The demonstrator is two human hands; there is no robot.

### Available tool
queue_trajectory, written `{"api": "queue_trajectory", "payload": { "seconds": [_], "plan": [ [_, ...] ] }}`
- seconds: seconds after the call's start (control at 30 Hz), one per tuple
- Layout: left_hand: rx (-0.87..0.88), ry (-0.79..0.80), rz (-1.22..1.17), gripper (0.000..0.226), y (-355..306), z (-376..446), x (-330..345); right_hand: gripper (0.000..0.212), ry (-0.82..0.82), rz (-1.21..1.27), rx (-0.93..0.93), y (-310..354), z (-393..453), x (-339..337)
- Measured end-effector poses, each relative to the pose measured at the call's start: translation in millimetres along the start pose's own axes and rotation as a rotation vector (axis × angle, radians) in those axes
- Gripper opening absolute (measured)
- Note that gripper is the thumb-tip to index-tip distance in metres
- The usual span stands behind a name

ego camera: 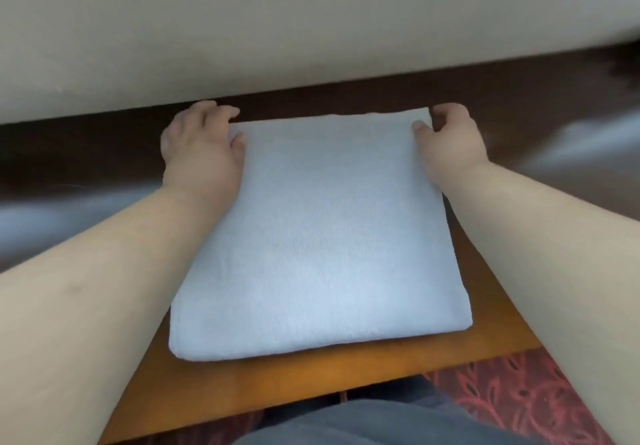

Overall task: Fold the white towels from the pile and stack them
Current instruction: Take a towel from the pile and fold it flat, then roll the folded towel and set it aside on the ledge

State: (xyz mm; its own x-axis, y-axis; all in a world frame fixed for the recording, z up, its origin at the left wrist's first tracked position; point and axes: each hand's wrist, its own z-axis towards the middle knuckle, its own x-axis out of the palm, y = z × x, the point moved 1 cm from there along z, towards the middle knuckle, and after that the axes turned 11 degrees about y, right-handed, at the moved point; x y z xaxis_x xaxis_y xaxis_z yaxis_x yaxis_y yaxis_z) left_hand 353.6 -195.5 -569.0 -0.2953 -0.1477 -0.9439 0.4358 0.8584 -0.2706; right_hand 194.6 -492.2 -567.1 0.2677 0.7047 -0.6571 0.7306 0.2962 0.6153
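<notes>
A white towel (318, 236), folded into a thick rectangle, lies flat on a small orange-brown wooden table (311, 378). My left hand (201, 146) grips the towel's far left corner, thumb on top and fingers curled over the far edge. At the far right corner my right hand (450, 143) pinches the cloth the same way, thumb pressing down on the upper layer. Both forearms run along the towel's two sides. No pile of other towels is in view.
A pale beige wall or furniture side (277, 21) rises just beyond the table's far edge. Dark glossy floor (519, 115) spreads left and right. A red patterned rug (519, 396) lies near my dark-clothed lap (381, 424) at the bottom.
</notes>
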Motion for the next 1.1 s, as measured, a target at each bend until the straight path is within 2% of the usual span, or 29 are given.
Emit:
{"api": "queue_trajectory", "payload": {
  "seconds": [0.1, 0.17, 0.27, 0.43, 0.73, 0.83, 0.93, 1.03, 1.1],
  "plan": [
    [0.221, 0.193, -0.036, 0.048, -11.9, -72.3, 11.8, 0.059, 0.139, 0.026, 0.1, -28.2, -49.2, -1.8],
    [0.24, 0.326, 0.001, 0.056, -11.4, -125.2, 20.2, 0.055, 0.19, 0.009, 0.15, -56.4, -89.7, -1.8],
    [0.229, 0.396, 0.144, 0.064, -4.5, -172.2, 36.6, 0.056, 0.234, -0.051, 0.238, -92.5, -130.0, 1.1],
    [0.186, 0.392, 0.234, 0.064, -9.6, -172.1, 42.9, 0.052, 0.198, -0.087, 0.282, -108.9, -153.6, 8.8],
    [0.167, 0.386, 0.269, 0.067, -6.1, -178.2, 47.5, 0.03, 0.039, 0.035, 0.146, -107.7, -178.7, 22.0],
    [0.104, 0.371, 0.27, 0.067, -7.0, -186.5, 54.3, 0.041, 0.002, 0.096, 0.179, -108.4, -188.5, 23.2],
    [0.056, 0.378, 0.24, 0.067, -11.9, -191.4, 60.3, 0.056, 0.024, -0.002, 0.234, -116.0, -195.3, 25.4],
    [0.031, 0.381, 0.218, 0.065, -17.0, -196.2, 58.5, 0.043, 0.066, -0.057, 0.173, -122.5, -193.2, 24.4],
    [-0.062, 0.327, 0.144, 0.062, -19.3, -205.3, 54.8, 0.032, 0.043, 0.002, 0.17, -125.9, -193.2, 19.2]
  ]
}}
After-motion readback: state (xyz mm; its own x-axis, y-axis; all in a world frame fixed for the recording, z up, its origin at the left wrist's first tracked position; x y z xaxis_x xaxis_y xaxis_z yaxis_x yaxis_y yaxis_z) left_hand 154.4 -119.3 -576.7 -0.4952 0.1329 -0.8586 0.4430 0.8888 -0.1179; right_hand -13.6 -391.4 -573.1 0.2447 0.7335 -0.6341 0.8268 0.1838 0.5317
